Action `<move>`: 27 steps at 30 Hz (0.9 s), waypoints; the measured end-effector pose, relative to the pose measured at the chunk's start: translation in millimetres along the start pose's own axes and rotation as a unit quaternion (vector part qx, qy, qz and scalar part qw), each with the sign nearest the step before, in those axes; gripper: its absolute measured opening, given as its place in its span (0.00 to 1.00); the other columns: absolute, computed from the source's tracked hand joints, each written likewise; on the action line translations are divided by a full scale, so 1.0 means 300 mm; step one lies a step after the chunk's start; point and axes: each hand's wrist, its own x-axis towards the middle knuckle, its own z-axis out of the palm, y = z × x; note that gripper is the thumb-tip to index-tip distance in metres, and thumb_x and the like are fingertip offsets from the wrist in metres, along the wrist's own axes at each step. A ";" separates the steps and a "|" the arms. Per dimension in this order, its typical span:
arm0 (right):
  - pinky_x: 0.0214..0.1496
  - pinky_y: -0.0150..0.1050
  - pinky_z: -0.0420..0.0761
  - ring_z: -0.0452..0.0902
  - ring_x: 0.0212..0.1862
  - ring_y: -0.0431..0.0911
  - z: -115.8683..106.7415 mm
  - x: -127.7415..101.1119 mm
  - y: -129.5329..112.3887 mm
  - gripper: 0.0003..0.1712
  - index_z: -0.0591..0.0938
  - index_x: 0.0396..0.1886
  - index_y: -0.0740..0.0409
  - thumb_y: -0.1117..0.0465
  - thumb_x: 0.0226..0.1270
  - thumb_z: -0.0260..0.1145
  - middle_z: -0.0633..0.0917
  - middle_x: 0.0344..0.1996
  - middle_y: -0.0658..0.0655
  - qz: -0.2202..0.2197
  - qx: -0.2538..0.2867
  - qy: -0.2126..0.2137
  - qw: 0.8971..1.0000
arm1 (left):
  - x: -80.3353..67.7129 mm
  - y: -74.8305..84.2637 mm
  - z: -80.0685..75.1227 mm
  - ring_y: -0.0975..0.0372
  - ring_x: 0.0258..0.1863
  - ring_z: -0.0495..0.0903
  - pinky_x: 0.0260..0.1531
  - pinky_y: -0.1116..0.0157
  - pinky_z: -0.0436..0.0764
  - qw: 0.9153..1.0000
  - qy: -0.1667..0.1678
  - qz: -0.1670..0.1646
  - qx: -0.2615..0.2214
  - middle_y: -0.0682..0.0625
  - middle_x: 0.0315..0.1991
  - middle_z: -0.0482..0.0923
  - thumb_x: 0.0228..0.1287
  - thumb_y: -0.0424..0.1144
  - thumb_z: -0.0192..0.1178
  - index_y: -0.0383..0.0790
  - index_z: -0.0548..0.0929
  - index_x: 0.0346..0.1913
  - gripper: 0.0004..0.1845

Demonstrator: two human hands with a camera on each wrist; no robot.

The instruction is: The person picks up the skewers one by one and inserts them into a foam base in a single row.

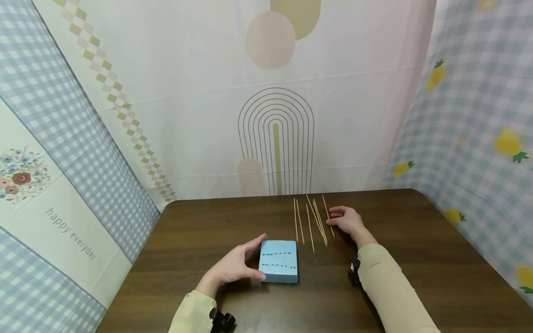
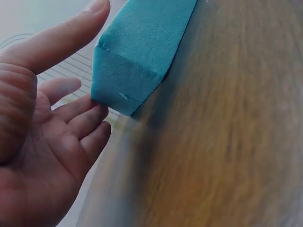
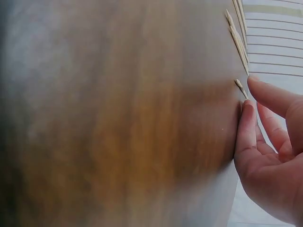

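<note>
A light-blue block with two rows of small dark marks on top rests on the table. My left hand is at its left side, thumb near the front corner and fingers toward the back corner. In the left wrist view the thumb stands slightly apart from the block, while a fingertip meets its lower corner. My right hand is low at the rightmost thin wooden stick. In the right wrist view that stick's pointed end shows beside the slightly parted thumb and finger.
Several more pale sticks lie spread behind and right of the block, some crossing. The brown wooden table ends at a patterned cloth backdrop. Checked cloth hangs along the right side, and more on the left.
</note>
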 end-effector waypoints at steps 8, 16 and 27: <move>0.67 0.55 0.74 0.79 0.61 0.62 0.011 0.001 -0.021 0.29 0.82 0.64 0.70 0.63 0.66 0.77 0.88 0.55 0.67 0.021 -0.035 0.021 0.999 | 0.001 0.004 0.011 0.53 0.84 0.53 0.75 0.66 0.57 1.000 0.003 -0.011 0.026 0.42 0.86 0.50 0.59 0.40 0.83 0.33 0.53 0.85 0.60; 0.57 0.52 0.78 0.81 0.54 0.60 0.012 -0.005 -0.039 0.25 0.85 0.59 0.70 0.64 0.64 0.79 0.89 0.49 0.65 0.033 -0.057 0.035 0.997 | 0.001 0.006 0.012 0.51 0.82 0.59 0.77 0.56 0.61 0.998 0.010 -0.026 0.054 0.39 0.85 0.52 0.58 0.45 0.83 0.29 0.53 0.85 0.62; 0.61 0.56 0.78 0.80 0.58 0.63 0.015 -0.028 -0.062 0.27 0.81 0.64 0.71 0.69 0.67 0.74 0.85 0.54 0.69 0.043 -0.048 0.025 0.998 | 0.001 0.007 0.014 0.50 0.81 0.62 0.76 0.49 0.63 0.997 0.020 -0.031 0.073 0.38 0.84 0.54 0.56 0.47 0.84 0.28 0.54 0.84 0.62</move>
